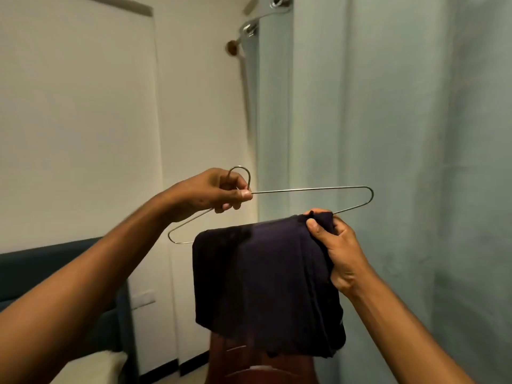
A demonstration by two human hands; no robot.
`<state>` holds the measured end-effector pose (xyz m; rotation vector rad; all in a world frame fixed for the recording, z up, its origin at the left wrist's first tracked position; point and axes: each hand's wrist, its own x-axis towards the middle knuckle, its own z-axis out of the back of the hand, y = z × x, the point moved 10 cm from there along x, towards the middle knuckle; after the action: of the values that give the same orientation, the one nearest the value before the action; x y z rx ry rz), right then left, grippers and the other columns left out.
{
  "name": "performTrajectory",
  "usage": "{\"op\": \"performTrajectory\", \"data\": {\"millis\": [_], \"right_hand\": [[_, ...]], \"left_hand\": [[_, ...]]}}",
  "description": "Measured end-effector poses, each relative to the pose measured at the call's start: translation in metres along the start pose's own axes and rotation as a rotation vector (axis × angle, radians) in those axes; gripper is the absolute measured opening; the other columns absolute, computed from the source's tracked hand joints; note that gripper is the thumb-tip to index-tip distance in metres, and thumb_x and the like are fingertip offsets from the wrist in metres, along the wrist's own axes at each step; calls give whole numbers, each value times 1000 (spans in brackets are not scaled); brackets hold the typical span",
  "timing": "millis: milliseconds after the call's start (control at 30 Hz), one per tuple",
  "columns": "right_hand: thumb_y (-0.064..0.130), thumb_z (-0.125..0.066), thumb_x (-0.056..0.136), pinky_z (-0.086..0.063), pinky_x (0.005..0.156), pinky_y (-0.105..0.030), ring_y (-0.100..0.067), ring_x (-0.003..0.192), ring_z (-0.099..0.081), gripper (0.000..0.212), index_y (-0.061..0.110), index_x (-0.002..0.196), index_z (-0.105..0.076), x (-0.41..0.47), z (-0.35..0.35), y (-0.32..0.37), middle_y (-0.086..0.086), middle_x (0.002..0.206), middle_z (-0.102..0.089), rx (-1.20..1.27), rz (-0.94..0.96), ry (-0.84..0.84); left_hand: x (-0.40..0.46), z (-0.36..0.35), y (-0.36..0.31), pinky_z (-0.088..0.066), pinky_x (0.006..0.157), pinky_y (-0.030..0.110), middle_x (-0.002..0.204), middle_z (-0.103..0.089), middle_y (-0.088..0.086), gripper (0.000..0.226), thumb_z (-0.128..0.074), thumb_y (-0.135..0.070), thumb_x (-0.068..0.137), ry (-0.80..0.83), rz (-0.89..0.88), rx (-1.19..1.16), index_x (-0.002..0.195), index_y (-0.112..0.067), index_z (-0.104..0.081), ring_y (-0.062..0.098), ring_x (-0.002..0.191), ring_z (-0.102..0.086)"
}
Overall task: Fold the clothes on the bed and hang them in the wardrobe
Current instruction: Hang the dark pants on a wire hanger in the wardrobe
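Two hands raised, left hand (pixel 219 191) pinching hanger (pixel 310 189), right hand (pixel 336 250) gripping draped garment (pixel 263 284)

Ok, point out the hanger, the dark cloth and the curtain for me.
hanger (pixel 310 189): head view, top wire.
dark cloth (pixel 263 273): head view, middle of the fold.
curtain (pixel 401 120): head view, open stretch.

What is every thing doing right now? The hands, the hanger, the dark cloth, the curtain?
left hand: pinches the hanger at the base of its hook.
right hand: grips the dark cloth's top corner.
wire hanger: held up in the air, tilted.
dark cloth: folded, draped over the hanger's bottom bar.
curtain: drawn shut, hanging from its rod.
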<state>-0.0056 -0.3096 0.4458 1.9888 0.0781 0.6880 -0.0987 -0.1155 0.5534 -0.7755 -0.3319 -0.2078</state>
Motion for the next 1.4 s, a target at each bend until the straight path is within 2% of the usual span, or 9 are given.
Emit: {"op": "performTrajectory", "data": {"millis": [100,267,367,467,567,767,933,1233,1400], "right_hand": [[19,-74,69,-59,72,-27,-14,82,-69,31,14,99,-67,-25,76,76,-2,89,-73,-13,115,-130],[27,-80,59,-59,78,-33,-21,88,-66,43,15,98,-68,-105,204,211,-5,92,-72,-81,269,-306],[28,-81,61,-57,86,-38,-24,93,-65,45,14,102,-66,-174,271,299,-9,99,-70,-168,345,-389],[38,-93,49,-58,85,-39,-24,92,-68,65,14,104,-67,-254,332,384,-10,101,-71,-275,436,-500],[39,-94,45,-60,81,-39,-24,89,-69,68,14,103,-68,-344,382,467,-11,99,-72,-366,498,-633],[19,-72,71,-60,67,-32,-19,79,-69,34,13,104,-64,-530,453,615,-8,90,-72,-481,673,-919],[12,-68,88,-58,74,-38,-21,83,-70,16,13,103,-66,-672,489,712,-9,94,-73,-659,780,-1161],[16,-63,95,-58,78,-38,-27,97,-72,21,8,114,-66,-894,506,863,-12,104,-75,-978,862,-1584],[15,-63,95,-59,74,-34,-22,87,-73,13,8,105,-67,-994,483,930,-11,100,-75,-1094,985,-1715]], "left_hand": [[33,-52,-55,-45,67,28,82,-63,7,13,-65,-20,96,182,-96,125,95,-9,-71,13,73,-52],[73,-143,-177,-44,66,24,74,-57,-3,24,-64,-37,93,136,-330,59,92,-14,-68,9,69,-50],[85,-211,-276,-46,64,30,67,-54,-8,22,-62,-37,96,-4,-521,116,88,-17,-64,14,64,-51],[77,-282,-383,-46,66,37,79,-64,2,14,-57,-30,100,-285,-715,347,91,-19,-61,31,77,-59],[59,-348,-480,-38,57,35,76,-58,4,29,-50,-40,101,-508,-849,363,85,-16,-49,38,73,-55],[25,-473,-667,-37,51,34,67,-60,11,41,-46,-46,102,-510,-1077,61,73,-16,-43,40,60,-55],[-25,-570,-812,-29,51,31,58,-53,7,43,-50,-47,98,-453,-1196,-267,67,-20,-37,37,53,-49],[-129,-706,-1058,-39,51,33,58,-57,5,46,-59,-51,94,-300,-1296,-708,68,-13,-54,34,58,-54],[-207,-743,-1193,-33,53,30,55,-53,-3,44,-57,-55,93,-187,-1415,-935,70,-18,-58,26,56,-52]]}}
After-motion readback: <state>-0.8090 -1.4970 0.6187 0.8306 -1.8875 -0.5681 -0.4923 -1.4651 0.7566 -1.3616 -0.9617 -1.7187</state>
